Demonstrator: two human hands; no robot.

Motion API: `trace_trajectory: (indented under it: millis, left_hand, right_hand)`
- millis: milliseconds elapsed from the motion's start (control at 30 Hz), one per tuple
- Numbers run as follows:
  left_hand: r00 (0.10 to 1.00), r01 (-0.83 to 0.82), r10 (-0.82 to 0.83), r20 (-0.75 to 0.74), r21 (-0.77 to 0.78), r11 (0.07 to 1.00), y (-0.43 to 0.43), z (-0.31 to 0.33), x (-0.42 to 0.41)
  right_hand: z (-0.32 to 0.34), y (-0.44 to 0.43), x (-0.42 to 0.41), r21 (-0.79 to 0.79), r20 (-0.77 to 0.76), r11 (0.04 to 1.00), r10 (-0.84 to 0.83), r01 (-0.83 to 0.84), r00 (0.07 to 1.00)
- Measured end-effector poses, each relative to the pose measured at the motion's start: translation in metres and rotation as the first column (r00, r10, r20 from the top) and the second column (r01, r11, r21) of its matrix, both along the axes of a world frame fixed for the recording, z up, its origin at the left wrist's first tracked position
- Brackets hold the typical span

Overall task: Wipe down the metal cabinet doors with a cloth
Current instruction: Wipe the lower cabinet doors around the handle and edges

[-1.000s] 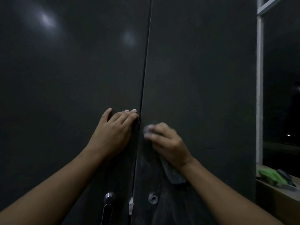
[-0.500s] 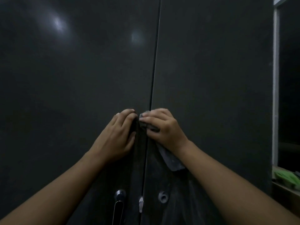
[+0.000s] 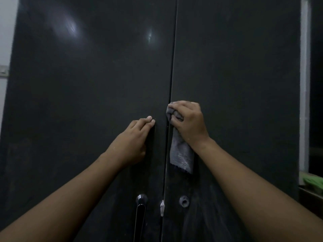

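Right hand (image 3: 189, 122) grips grey cloth (image 3: 181, 152) at right door (image 3: 236, 102) edge, left hand (image 3: 133, 140) flat, fingers straight, on left door (image 3: 87, 93).

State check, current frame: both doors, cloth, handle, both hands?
Dark metal left cabinet door: appears shut.
Dark metal right cabinet door: appears shut, smeared low down.
Grey cloth: bunched, tail hanging, against right door's edge.
Black lever handle: pointing down, untouched.
Left hand: straight fingers on left door.
Right hand: gripping cloth.

A pale wall (image 3: 7, 32) with a switch plate (image 3: 3, 70) stands at the far left. At right, a white frame (image 3: 305, 84) rises above something green (image 3: 312, 183) on a ledge (image 3: 309, 194).
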State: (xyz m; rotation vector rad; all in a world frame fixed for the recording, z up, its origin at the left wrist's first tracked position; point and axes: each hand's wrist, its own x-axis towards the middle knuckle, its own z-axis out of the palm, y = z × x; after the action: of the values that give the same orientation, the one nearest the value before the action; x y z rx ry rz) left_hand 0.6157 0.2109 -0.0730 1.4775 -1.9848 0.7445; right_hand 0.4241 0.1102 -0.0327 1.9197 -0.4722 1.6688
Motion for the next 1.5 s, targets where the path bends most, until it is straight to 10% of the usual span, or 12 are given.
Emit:
trace_trajectory:
  millis: [600, 833, 1333, 1500]
  left_hand:
    - [0.999, -0.032, 0.032, -0.031, -0.006, 0.999, 0.007, -0.016, -0.031]
    - [0.999, 0.008, -0.005, 0.047, -0.076, 0.997, -0.006, -0.010, -0.041]
    - [0.958, -0.180, 0.181, 0.222, -0.027, 0.983, -0.057, -0.022, -0.067]
    - [0.955, -0.208, 0.206, 0.214, -0.011, 0.978, -0.058, -0.021, -0.071]
  right_hand:
    - [-0.141, -0.004, -0.053, -0.070, -0.676, 0.994, 0.015, -0.084, 0.737]
    - [-0.087, -0.002, -0.045, -0.144, -0.114, 0.988, -0.065, 0.048, 0.991]
    - [-0.170, -0.013, -0.080, -0.060, -0.621, 0.991, 0.055, -0.117, 0.782]
    - [-0.144, -0.013, -0.105, -0.072, -0.244, 0.997, -0.022, 0.005, 0.969]
